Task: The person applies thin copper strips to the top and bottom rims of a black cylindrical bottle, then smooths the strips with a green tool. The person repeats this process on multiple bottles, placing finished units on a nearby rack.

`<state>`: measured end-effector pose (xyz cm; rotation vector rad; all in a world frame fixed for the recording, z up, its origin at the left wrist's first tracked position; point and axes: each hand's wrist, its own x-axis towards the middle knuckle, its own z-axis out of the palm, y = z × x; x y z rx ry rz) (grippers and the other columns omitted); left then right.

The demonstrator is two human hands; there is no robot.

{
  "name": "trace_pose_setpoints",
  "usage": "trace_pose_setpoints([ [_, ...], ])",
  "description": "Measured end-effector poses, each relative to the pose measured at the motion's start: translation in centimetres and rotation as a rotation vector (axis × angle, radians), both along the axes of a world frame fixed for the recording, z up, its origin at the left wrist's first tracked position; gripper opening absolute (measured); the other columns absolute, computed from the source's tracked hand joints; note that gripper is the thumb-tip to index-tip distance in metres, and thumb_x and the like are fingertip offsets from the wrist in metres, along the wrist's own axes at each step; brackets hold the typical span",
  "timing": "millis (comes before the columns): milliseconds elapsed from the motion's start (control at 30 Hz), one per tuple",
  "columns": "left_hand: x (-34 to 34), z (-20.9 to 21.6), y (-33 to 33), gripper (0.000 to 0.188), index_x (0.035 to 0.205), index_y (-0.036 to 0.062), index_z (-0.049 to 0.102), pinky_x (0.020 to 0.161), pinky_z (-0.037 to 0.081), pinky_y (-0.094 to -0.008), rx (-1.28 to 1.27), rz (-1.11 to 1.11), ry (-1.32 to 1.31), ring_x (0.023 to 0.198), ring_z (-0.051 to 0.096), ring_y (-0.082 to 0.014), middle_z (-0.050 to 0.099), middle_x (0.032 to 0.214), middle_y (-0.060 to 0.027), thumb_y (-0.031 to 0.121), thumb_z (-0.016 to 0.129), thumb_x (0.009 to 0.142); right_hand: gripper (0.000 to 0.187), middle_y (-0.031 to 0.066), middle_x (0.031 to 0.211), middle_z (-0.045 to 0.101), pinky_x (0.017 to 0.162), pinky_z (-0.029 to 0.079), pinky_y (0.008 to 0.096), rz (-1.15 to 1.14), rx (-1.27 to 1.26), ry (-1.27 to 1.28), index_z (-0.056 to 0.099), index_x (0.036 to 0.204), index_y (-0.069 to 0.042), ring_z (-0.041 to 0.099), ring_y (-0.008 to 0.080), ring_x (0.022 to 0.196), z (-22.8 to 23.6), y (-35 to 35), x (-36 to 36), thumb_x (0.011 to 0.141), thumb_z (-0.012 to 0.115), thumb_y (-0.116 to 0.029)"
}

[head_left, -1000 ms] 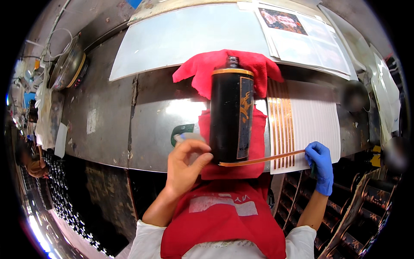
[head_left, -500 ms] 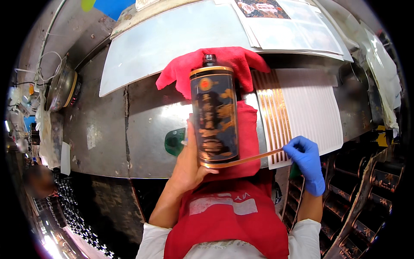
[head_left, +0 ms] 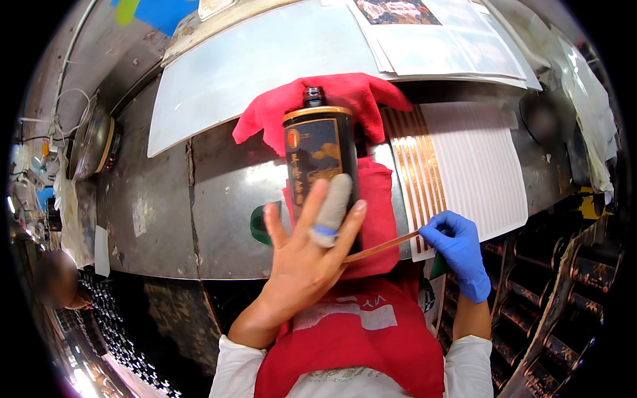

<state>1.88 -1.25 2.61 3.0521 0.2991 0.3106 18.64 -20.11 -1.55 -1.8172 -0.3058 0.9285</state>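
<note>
A black bottle (head_left: 318, 147) with gold bands and gold decoration lies on red cloth, its neck pointing away from me. Across its lower part my left hand (head_left: 302, 255) rests with fingers spread, one of them wrapped in a pale cover (head_left: 334, 202) with a blue band. Gloved in blue, my right hand (head_left: 454, 247) pinches the free end of a narrow gold strip (head_left: 381, 250). That strip runs taut to the bottle's base, where my left hand hides its other end. A green flat piece (head_left: 261, 224) lies left of the bottle; another green piece (head_left: 439, 265) shows below my right hand.
Right of the bottle lies a white backing sheet (head_left: 474, 172) with several gold strips (head_left: 424, 159). Red cloth (head_left: 265, 119) bunches beneath the bottle's neck. A pale board (head_left: 265, 73) and printed sheets (head_left: 458, 46) cover the back. Racks of dark bottles (head_left: 551, 325) stand low at right; a round metal scale (head_left: 96, 146) sits left.
My left hand has moved from the bottle's left side onto its front, fingers now spread. The bottle has turned, its printed face shifting left. My right hand has moved slightly left with the gold strip.
</note>
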Motion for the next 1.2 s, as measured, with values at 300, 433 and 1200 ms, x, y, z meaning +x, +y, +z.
trace_pose_setpoints([
  [300, -4.3, -6.6, 2.3, 0.100, 0.139, -0.0007, 0.026, 0.106, 0.004, -0.0587, -0.518, 0.086, -0.384, 0.129, 0.033, -0.0444, 0.042, 0.133, -0.0259, 0.058, 0.066, 0.069, 0.014, 0.0000, 0.070, 0.061, 0.055, 0.044, 0.0178, 0.165, 0.118, 0.098, 0.064, 0.082, 0.000, 0.052, 0.0024, 0.059, 1.9, 2.8, -3.2, 0.078, 0.072, -0.011],
  [433, -4.2, -5.8, 2.3, 0.106, 0.138, -0.0069, 0.022, 0.108, 0.008, -0.0532, -0.595, 0.087, -0.332, 0.131, 0.029, -0.0420, 0.038, 0.136, -0.0263, 0.055, 0.071, 0.067, 0.015, -0.0008, 0.070, 0.060, 0.054, 0.043, 0.0178, 0.144, 0.128, 0.101, 0.064, 0.082, 0.000, 0.051, 0.0022, 0.060, 1.6, 3.0, -3.6, 0.078, 0.072, -0.012],
  [1200, -3.1, -6.8, 2.1, 0.119, 0.143, -0.0001, 0.010, 0.103, 0.020, -0.0581, -0.744, 0.027, -0.328, 0.125, 0.030, -0.0528, 0.030, 0.138, -0.0312, 0.042, 0.082, 0.058, 0.012, -0.0018, 0.069, 0.058, 0.053, 0.041, 0.0167, 0.198, 0.150, 0.141, 0.064, 0.082, 0.000, 0.047, 0.0013, 0.059, 2.8, 5.6, -4.9, 0.079, 0.071, -0.009],
])
